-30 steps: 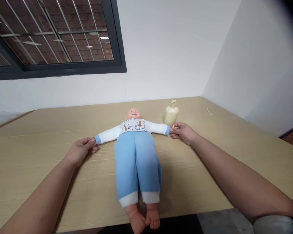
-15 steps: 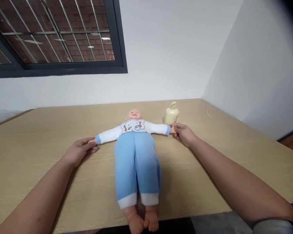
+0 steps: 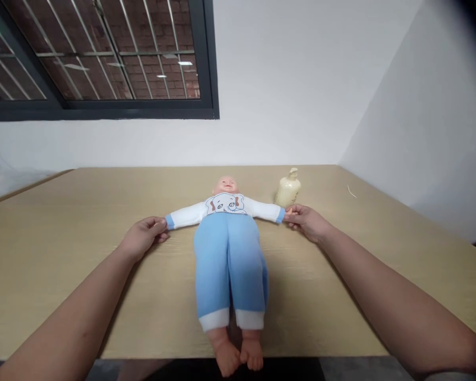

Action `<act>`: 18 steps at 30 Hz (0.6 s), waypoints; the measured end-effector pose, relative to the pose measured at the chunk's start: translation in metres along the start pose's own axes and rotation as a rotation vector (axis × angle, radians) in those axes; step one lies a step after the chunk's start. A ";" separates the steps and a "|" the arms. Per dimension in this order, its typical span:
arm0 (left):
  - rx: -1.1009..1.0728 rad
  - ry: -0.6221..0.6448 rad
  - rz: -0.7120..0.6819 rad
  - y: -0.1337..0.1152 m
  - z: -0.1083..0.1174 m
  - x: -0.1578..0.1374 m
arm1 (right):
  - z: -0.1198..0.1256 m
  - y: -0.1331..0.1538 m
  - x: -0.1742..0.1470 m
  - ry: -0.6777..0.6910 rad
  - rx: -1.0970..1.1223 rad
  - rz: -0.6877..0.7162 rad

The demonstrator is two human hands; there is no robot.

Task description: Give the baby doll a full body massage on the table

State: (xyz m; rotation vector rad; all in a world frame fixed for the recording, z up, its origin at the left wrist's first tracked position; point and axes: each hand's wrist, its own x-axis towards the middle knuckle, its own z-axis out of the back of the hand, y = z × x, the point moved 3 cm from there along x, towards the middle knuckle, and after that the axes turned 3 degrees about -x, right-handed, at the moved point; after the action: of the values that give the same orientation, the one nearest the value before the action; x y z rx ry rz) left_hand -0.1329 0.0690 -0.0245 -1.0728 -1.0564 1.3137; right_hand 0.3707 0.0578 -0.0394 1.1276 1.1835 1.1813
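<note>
A baby doll [image 3: 230, 259] lies on its back, feet toward me and arms stretched out to both sides. It wears blue trousers with white cuffs and a white top with an elephant face on the chest. My left hand [image 3: 145, 236] is closed around the doll's hand on the left, just past the blue sleeve cuff. On the other side my right hand [image 3: 306, 221] pinches the doll's other hand between thumb and fingers. A cream pump bottle [image 3: 288, 190] stands right behind my right hand, which hides part of its base.
The doll lies on a light wooden table [image 3: 115, 196], its feet hanging over the near edge. A thin pale strip [image 3: 351, 191] lies at the right rear. White walls and a barred window [image 3: 130, 58] are behind. Clear plastic [image 3: 16, 182] shows beyond the left edge.
The view has shifted slightly, so the doll, bottle and window appear further right. Both hands keep hold of the doll's hands, with its arms still spread.
</note>
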 end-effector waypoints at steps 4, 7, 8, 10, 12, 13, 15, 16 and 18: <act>-0.109 0.016 -0.006 0.006 -0.001 0.004 | -0.001 -0.003 0.002 -0.062 -0.016 0.009; -0.151 0.086 -0.011 0.006 -0.003 0.005 | -0.001 -0.005 0.003 -0.078 -0.014 0.018; -0.163 0.095 -0.007 0.005 -0.003 0.004 | -0.001 -0.005 0.004 -0.080 -0.010 0.021; -0.185 0.089 0.005 0.002 -0.003 0.003 | -0.001 -0.005 0.004 -0.078 0.001 0.022; -0.194 0.052 0.024 0.001 -0.001 0.001 | -0.001 -0.003 0.003 -0.059 0.015 0.017; -0.193 0.034 0.029 0.001 -0.001 0.001 | -0.001 -0.001 0.002 -0.044 0.020 0.014; -0.182 0.017 0.035 0.001 0.000 -0.001 | -0.002 0.002 -0.001 -0.001 0.042 -0.002; -0.177 0.016 0.034 0.001 0.000 -0.001 | -0.001 0.003 -0.002 0.021 0.059 -0.017; -0.168 0.019 0.018 0.003 0.001 0.000 | -0.001 0.004 -0.005 0.060 0.095 -0.043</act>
State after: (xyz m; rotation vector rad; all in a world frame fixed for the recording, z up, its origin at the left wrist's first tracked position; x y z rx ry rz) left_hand -0.1340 0.0687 -0.0269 -1.2203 -1.1609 1.2430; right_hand 0.3696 0.0530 -0.0352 1.1386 1.3158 1.1432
